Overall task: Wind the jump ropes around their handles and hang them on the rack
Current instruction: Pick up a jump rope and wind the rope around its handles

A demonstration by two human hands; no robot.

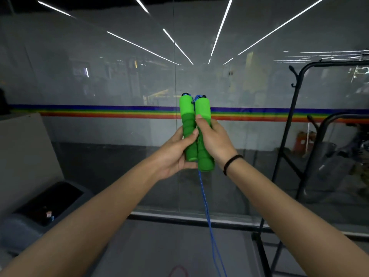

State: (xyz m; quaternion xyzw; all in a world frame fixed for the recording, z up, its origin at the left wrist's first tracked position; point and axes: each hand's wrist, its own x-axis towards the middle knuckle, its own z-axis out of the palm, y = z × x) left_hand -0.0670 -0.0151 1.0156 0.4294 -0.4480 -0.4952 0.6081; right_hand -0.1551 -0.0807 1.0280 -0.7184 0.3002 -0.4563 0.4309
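Holding both green foam handles (194,132) upright and side by side, your two hands meet out in front of you at arm's length. No brand, label or writing can be read on them. Your left hand (177,151) wraps the left handle from its outer side, thumb laid across the front; your right hand (214,139) clasps the right handle, thumb pressed on its front, a black band (231,161) on that wrist. The handles are bright green at the top, darker and ribbed lower down, with blue caps above your fingers. The blue rope (205,204) drops from below your palms, between your forearms, unwound. A red rope (178,269) lies on the floor below your hands. The black rack (293,116) stands right of your right hand, well apart. A glass wall with a rainbow stripe (99,111) runs beyond your hands; a dark bin (48,204) sits below left of your left forearm.
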